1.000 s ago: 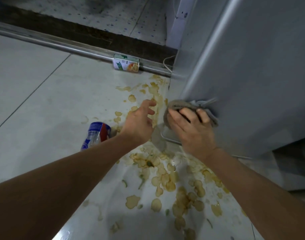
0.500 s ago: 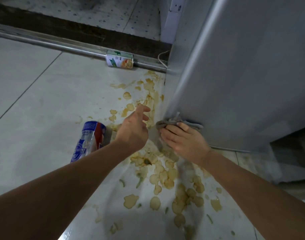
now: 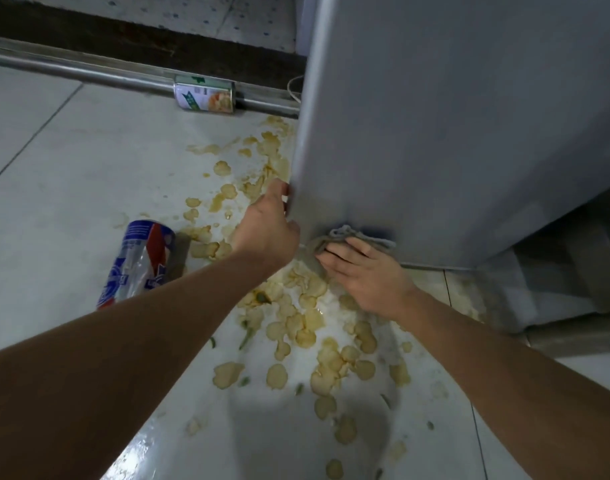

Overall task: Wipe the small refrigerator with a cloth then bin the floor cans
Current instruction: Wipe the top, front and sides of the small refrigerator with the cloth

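Head view: looking down at the foot of the small refrigerator (image 3: pixel 452 133), both arms reaching in.
Small refrigerator: grey door fills the upper right, its lower left corner right where the hands meet — the wipe is down at the very bottom edge now, lower than a second ago.
Floor (image 3: pixel 71 168): pale tile, a wide spill of yellowish slices and liquid from the fridge corner toward the camera; that mess is not the stated job, but it sits under both hands.
Right hand (image 3: pixel 365 271): fingers flat and spread over the cloth (image 3: pixel 348 235), pressing it onto the door's bottom strip — it has slid down from mid-panel, so by my read the wiping is near its last pass.
Left hand (image 3: pixel 267 226): a moment ago it hung in the air, now it is up against the door's left edge, fingers loosely curled, holding nothing; whether it grips or just steadies, I cannot tell.
Blue can (image 3: pixel 140 261): on its side, just left of the left forearm, untouched.
Green can (image 3: pixel 204 98): on its side far back against the metal door rail (image 3: pixel 71 72), well apart from both hands.
Task call: cans not yet binned — no bin in view.
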`<state>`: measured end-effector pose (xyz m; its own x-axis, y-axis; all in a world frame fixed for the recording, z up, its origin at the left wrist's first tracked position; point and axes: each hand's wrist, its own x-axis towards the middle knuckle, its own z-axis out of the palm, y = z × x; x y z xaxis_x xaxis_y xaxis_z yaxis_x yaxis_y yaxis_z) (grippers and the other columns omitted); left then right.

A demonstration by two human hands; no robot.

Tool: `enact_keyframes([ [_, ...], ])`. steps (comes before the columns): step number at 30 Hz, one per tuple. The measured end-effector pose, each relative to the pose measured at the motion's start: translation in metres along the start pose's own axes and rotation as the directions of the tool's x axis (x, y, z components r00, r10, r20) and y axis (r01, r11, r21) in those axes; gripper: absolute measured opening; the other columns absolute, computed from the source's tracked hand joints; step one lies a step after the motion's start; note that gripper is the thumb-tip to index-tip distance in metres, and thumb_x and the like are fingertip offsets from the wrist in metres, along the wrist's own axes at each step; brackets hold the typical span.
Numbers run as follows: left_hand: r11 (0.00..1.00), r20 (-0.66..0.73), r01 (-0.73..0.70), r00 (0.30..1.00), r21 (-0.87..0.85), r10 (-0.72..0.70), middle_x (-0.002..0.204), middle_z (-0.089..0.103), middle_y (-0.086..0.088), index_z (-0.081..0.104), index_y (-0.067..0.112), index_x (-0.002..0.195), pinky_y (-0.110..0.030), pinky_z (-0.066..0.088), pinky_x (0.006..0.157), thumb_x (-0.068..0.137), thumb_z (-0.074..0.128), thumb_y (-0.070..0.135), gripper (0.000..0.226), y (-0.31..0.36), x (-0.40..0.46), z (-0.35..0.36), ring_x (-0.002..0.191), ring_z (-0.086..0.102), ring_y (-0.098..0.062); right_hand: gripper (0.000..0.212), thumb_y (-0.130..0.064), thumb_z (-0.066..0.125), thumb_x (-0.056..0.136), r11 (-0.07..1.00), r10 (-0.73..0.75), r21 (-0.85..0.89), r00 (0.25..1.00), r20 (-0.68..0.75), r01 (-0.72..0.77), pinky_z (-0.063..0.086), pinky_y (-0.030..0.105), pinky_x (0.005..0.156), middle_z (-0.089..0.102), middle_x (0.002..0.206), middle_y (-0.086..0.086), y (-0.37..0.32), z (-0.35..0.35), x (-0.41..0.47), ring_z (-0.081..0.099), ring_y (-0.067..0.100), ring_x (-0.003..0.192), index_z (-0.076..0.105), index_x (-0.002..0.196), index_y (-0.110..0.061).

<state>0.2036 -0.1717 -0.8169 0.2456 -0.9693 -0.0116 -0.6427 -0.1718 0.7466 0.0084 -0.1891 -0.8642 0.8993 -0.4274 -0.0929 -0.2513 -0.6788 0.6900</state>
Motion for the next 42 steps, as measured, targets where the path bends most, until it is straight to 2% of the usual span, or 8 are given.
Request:
enact_keyframes([
  [4, 1.0, -0.044, 0.0, 0.999, -0.005, 0.0, 0.096, 0.052, 0.005, 0.038, 0.02, 0.101, -0.03, 0.039, 0.069, 0.085, 0.063, 0.022, 0.03, 0.011, 0.002, 0.002, 0.085, 0.049, -0.015, 0.035, -0.027, 0.055, 0.082, 1.0, -0.014, 0.023, 0.997, -0.077, 0.016, 0.036, 0.033, 0.108, 0.063, 0.124, -0.008, 0.024, 0.001, -0.02, 0.057, 0.013, 0.12, 0.07, 0.113, -0.022],
  [13, 0.994, -0.105, 0.006, 0.994, 0.105, 0.005, 0.087, 0.051, -0.002, 0.03, 0.018, 0.095, -0.034, 0.035, 0.065, 0.085, 0.063, 0.029, 0.036, 0.02, 0.009, 0.001, 0.077, 0.046, -0.022, 0.034, -0.004, 0.05, 0.088, 0.903, 0.421, 0.229, 0.851, -0.313, -0.363, 0.029, 0.043, 0.104, 0.046, 0.124, 0.0, 0.033, 0.017, -0.058, 0.043, 0.023, 0.116, 0.068, 0.115, -0.016],
  [23, 0.993, -0.143, 0.08, 0.987, 0.085, -0.067, 0.106, 0.062, -0.012, 0.03, 0.02, 0.096, -0.035, 0.038, 0.07, 0.086, 0.061, 0.032, 0.034, 0.021, 0.005, 0.01, 0.097, 0.06, -0.035, 0.043, -0.025, 0.076, 0.069, 0.997, 0.058, 0.056, 0.988, -0.143, -0.051, 0.037, 0.035, 0.106, 0.064, 0.122, -0.01, 0.053, 0.014, -0.076, 0.056, 0.014, 0.119, 0.071, 0.112, -0.025],
  [29, 0.992, -0.149, 0.071, 0.987, 0.102, -0.056, 0.106, 0.062, -0.013, 0.03, 0.022, 0.096, -0.036, 0.039, 0.07, 0.085, 0.06, 0.032, 0.034, 0.018, 0.006, 0.012, 0.096, 0.06, -0.037, 0.029, -0.008, 0.054, 0.087, 0.856, 0.511, 0.338, 0.734, -0.448, -0.39, 0.031, 0.042, 0.085, 0.047, 0.115, 0.0, 0.069, 0.014, -0.092, 0.043, 0.024, 0.109, 0.071, 0.106, -0.022],
  [33, 0.99, -0.142, 0.072, 0.988, 0.118, -0.055, 0.105, 0.062, -0.011, 0.029, 0.024, 0.096, -0.037, 0.039, 0.07, 0.085, 0.06, 0.034, 0.034, 0.016, 0.006, 0.011, 0.094, 0.06, -0.036, 0.044, -0.014, 0.066, 0.076, 0.952, 0.209, 0.241, 0.977, -0.051, -0.191, 0.042, 0.044, 0.091, 0.058, 0.126, -0.003, 0.043, 0.027, -0.092, 0.046, 0.022, 0.122, 0.066, 0.118, -0.023],
  [36, 0.99, -0.137, 0.063, 0.989, 0.123, -0.046, 0.106, 0.062, -0.011, 0.03, 0.023, 0.096, -0.037, 0.039, 0.07, 0.086, 0.06, 0.034, 0.034, 0.016, 0.007, 0.01, 0.095, 0.06, -0.036, 0.049, -0.015, 0.066, 0.081, 0.928, 0.163, 0.294, 0.958, 0.235, -0.23, 0.037, 0.042, 0.103, 0.05, 0.137, 0.0, 0.03, 0.023, -0.094, 0.042, 0.022, 0.131, 0.057, 0.129, -0.018],
  [39, 0.991, -0.131, 0.045, 0.991, 0.123, -0.029, 0.106, 0.062, -0.011, 0.03, 0.021, 0.098, -0.04, 0.046, 0.071, 0.086, 0.059, 0.034, 0.033, 0.016, 0.006, 0.01, 0.094, 0.061, -0.035, 0.036, -0.009, 0.073, 0.068, 0.857, 0.431, 0.349, 0.898, -0.085, -0.379, 0.048, 0.041, 0.086, 0.067, 0.107, 0.006, 0.045, 0.019, -0.107, 0.056, 0.027, 0.106, 0.071, 0.104, -0.014],
  [42, 0.993, -0.129, 0.029, 0.991, 0.116, -0.014, 0.104, 0.062, -0.011, 0.032, 0.02, 0.099, -0.047, 0.052, 0.074, 0.087, 0.059, 0.035, 0.033, 0.016, 0.003, 0.01, 0.092, 0.061, -0.035, 0.02, -0.007, 0.058, 0.084, 0.733, 0.672, 0.414, 0.672, -0.312, -0.54, 0.035, 0.04, 0.081, 0.063, 0.1, 0.007, 0.069, 0.017, -0.126, 0.046, 0.028, 0.1, 0.071, 0.096, -0.015],
])
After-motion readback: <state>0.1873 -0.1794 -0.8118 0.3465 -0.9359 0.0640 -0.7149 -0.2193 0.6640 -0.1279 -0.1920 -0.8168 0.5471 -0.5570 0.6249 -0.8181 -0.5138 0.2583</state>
